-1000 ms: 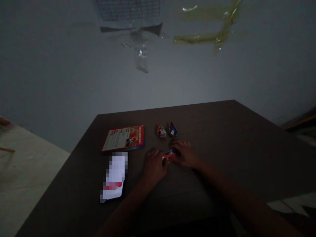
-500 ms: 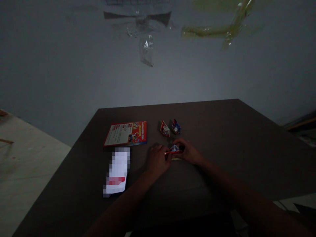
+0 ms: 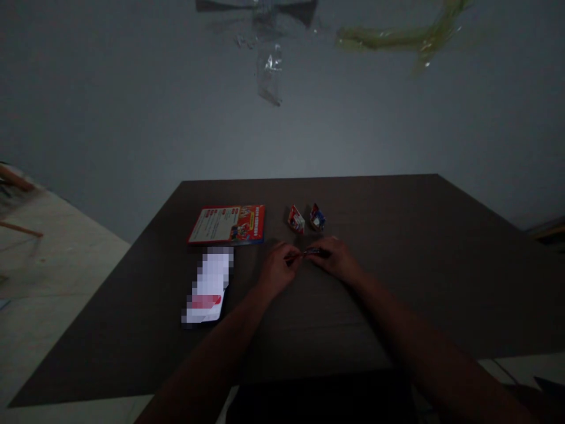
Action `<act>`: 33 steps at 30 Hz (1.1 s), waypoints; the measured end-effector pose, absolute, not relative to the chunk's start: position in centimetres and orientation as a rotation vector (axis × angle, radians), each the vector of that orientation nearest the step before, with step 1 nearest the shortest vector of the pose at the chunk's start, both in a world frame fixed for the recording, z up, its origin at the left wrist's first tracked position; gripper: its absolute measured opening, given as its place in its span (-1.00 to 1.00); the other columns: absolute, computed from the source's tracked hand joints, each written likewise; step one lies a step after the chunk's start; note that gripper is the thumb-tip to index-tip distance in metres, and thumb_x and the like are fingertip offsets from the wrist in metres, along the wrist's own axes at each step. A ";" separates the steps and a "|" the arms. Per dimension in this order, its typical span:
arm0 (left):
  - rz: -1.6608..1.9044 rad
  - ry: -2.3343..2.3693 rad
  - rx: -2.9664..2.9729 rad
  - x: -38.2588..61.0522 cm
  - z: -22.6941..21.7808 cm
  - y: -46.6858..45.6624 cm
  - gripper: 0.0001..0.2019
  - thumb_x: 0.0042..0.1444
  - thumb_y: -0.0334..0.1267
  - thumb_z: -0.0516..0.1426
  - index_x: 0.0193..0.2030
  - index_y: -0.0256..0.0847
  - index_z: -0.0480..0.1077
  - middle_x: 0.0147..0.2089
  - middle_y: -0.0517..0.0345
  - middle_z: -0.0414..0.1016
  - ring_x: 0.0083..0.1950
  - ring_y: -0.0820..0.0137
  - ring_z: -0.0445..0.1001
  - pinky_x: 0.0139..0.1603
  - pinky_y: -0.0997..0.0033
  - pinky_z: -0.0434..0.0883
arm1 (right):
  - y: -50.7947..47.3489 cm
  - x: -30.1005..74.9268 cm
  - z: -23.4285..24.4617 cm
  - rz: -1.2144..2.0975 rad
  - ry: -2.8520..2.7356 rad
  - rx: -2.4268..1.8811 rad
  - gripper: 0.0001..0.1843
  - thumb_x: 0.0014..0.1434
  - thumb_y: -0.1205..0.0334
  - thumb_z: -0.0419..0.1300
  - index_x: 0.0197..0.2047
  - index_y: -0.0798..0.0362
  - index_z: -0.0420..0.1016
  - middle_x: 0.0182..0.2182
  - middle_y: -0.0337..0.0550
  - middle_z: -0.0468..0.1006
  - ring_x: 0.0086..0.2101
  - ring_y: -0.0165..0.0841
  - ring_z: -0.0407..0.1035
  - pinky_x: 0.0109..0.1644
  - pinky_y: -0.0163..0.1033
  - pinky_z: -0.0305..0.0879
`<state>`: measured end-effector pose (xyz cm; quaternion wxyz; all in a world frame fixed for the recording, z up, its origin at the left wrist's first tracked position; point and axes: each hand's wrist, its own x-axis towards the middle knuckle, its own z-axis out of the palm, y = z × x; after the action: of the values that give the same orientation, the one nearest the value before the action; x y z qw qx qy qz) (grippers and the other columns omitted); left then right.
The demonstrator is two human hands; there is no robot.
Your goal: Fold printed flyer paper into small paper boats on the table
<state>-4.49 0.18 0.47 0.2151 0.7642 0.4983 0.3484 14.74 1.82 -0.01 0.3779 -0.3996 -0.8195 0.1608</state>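
Both hands meet near the middle of a dark brown table (image 3: 397, 265). My left hand (image 3: 277, 272) and my right hand (image 3: 336, 260) pinch the two ends of a small red and blue printed paper piece (image 3: 308, 254), held flat and edge-on between them. Just beyond the hands stand two small folded paper pieces, a red and white one (image 3: 296, 219) and a blue and red one (image 3: 316, 217). The scene is dim and fine detail of the paper is hard to make out.
A red-bordered printed card or booklet (image 3: 228, 224) lies left of the folded pieces. A white, blurred-out rectangle with a red band (image 3: 209, 286) lies nearer, on the left. A grey wall rises behind the table, with clear tape and plastic (image 3: 269, 73) stuck to it.
The paper piece, earlier pressed against the table under my fingers, is now lifted slightly and stretched between both hands. The view has tilted, so everything sits higher in the picture.
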 end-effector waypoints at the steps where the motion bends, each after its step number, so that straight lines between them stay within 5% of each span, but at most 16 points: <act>1: 0.958 1.374 2.121 -4.6 0.5 0.1 -0.92 0.03 -0.45 0.16 -0.32 -0.22 0.40 -0.32 0.18 0.42 -0.29 0.44 0.42 -0.32 0.49 0.36 | 1.6 14.9 0.2 0.386 -2.112 -1.015 -0.89 0.06 0.21 0.31 -0.29 0.01 0.53 -0.37 -0.13 0.60 -0.30 -0.25 0.43 -0.14 -0.11 0.21; 7: 0.823 1.295 2.230 -6.0 1.1 -0.4 -0.91 0.00 -0.44 0.20 -0.33 -0.22 0.45 -0.38 0.20 0.41 -0.34 0.44 0.40 -0.32 0.48 0.32 | 0.1 15.7 0.5 0.308 -2.222 -0.985 -0.96 0.10 0.25 0.27 -0.34 0.01 0.52 -0.38 -0.15 0.60 -0.29 -0.27 0.42 -0.14 -0.13 0.17; 14: 0.581 1.139 2.447 -6.7 2.4 -0.7 -0.88 0.06 -0.37 0.18 -0.28 -0.12 0.52 -0.24 0.15 0.47 -0.14 0.35 0.41 -0.11 0.38 0.30 | -0.7 16.4 1.2 0.347 -2.383 -0.914 -0.87 0.07 0.39 0.22 -0.29 -0.01 0.51 -0.32 -0.17 0.59 -0.26 -0.29 0.42 -0.13 -0.15 0.24; 20: 0.450 1.036 2.542 -6.9 2.6 -0.4 -0.84 0.16 -0.35 0.09 -0.24 -0.10 0.50 -0.21 0.14 0.47 -0.11 0.34 0.39 0.00 0.35 0.26 | -1.6 15.7 2.1 0.358 -2.460 -0.897 -0.84 0.05 0.16 0.28 -0.27 0.00 0.51 -0.32 -0.14 0.55 -0.25 -0.26 0.39 -0.13 -0.14 0.26; 29: 0.437 0.988 2.442 -6.8 2.7 0.4 -0.87 0.15 -0.37 0.09 -0.28 -0.14 0.47 -0.22 0.16 0.48 -0.11 0.36 0.41 -0.05 0.39 0.27 | -1.5 14.5 1.2 0.381 -2.422 -0.928 -0.89 0.16 0.31 0.15 -0.28 0.02 0.51 -0.31 -0.11 0.52 -0.23 -0.27 0.37 -0.09 -0.14 0.29; 33: 0.461 1.044 2.278 -6.6 1.8 1.1 -0.92 0.09 -0.36 0.14 -0.26 -0.17 0.43 -0.33 0.21 0.50 -0.27 0.41 0.46 -0.25 0.47 0.33 | -1.2 14.3 0.6 0.408 -2.377 -0.948 -0.89 0.14 0.30 0.18 -0.24 0.02 0.51 -0.31 -0.08 0.52 -0.23 -0.25 0.37 -0.12 -0.12 0.30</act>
<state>-6.59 1.12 1.76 0.2927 0.8549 0.3917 0.1732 14.30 -1.22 0.62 0.2718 -0.3520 -0.8828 0.1514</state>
